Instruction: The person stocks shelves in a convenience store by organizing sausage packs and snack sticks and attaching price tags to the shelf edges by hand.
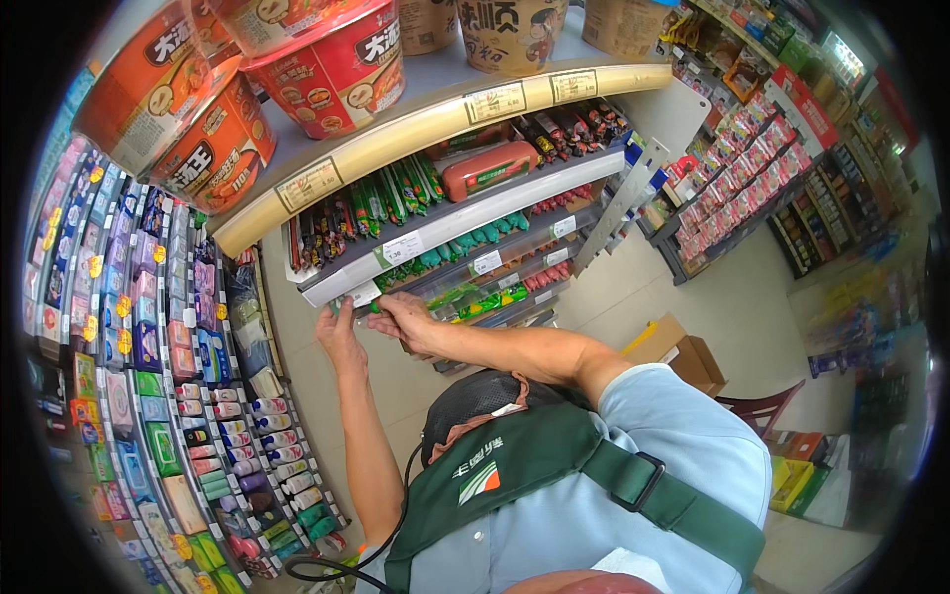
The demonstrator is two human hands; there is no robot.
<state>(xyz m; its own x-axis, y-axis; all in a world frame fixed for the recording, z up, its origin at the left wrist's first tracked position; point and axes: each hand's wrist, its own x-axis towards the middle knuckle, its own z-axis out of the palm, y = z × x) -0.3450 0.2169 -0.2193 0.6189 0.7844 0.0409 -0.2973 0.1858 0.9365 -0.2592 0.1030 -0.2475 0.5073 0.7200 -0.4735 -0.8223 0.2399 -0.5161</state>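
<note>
My left hand [343, 334] is raised at the left end of a snack shelf, its fingertips at a white price tag [363, 294] under the upper shelf's white edge strip [460, 223]. Close on its right, my right hand [401, 319] has its fingers bent around a small green item [375, 306], mostly hidden by them. Above both hands, the upper tier holds green-wrapped sausages [401, 189], dark-wrapped sticks and a large pink packaged sausage [490, 171]. Teal-wrapped pieces [475, 236] lie in the tier below.
Instant noodle tubs [326, 74] stand on the top shelf, behind a cream price rail [445, 111]. Shelves of packaged goods [156, 334] run along the left. An opened cardboard box [679, 353] sits on the floor at right, near a rack of pink packets [742, 178].
</note>
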